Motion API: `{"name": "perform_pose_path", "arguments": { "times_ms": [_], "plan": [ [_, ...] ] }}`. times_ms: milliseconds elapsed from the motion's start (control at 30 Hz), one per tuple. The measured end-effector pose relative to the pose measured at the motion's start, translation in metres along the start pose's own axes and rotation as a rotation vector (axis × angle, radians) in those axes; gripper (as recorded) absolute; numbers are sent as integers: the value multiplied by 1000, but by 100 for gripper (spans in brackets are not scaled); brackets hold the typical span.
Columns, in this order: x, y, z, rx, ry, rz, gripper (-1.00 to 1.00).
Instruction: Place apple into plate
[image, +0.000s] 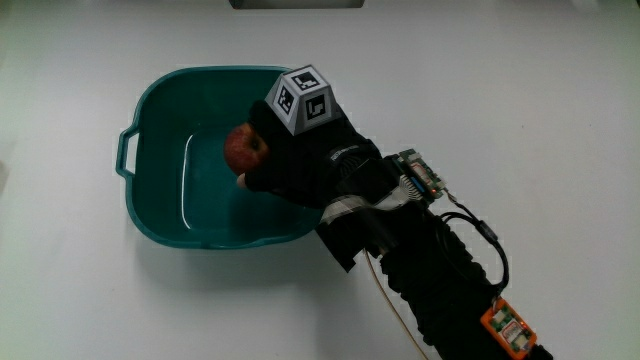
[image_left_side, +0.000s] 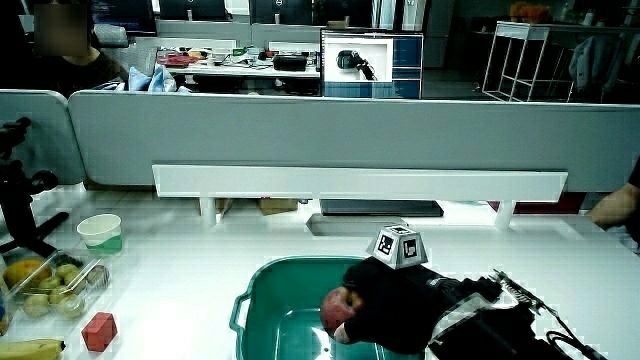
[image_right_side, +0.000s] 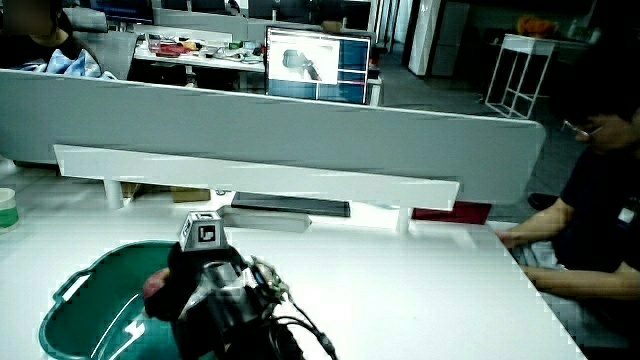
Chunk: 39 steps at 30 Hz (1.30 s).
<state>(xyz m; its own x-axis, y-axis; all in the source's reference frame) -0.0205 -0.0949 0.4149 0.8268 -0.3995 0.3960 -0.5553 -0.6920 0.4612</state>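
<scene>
A red apple (image: 244, 149) is in the grasp of the gloved hand (image: 300, 160), which hovers inside the teal basin (image: 155, 95) with handles. The patterned cube (image: 302, 98) rides on the hand's back. In both side views the apple (image_left_side: 338, 306) (image_right_side: 155, 286) shows at the fingertips, above the basin's floor (image_left_side: 285, 335). The hand (image_left_side: 390, 295) reaches over the basin's rim nearest the person, with the forearm (image: 450, 290) trailing cables. No flat plate is seen; the basin (image_right_side: 75, 290) is the only dish under the hand.
In a side view, a cup (image_left_side: 100, 232), a clear box of fruit (image_left_side: 45, 285), a red block (image_left_side: 99, 330) and a banana (image_left_side: 25, 349) sit beside the basin. A low white partition (image_left_side: 360, 183) runs along the table's edge farthest from the person.
</scene>
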Motion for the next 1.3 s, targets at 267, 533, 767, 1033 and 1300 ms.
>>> {"name": "perform_pose_path", "arguments": {
  "times_ms": [267, 533, 767, 1033, 1300],
  "plan": [
    [-5, 15, -24, -79, -15, -7, 0],
    [-8, 27, -42, -139, -11, -11, 0],
    [-4, 35, -56, -202, -3, -34, 0],
    [-5, 37, -54, -236, 5, -72, 0],
    [-4, 34, -58, -234, 21, -77, -27]
  ]
}}
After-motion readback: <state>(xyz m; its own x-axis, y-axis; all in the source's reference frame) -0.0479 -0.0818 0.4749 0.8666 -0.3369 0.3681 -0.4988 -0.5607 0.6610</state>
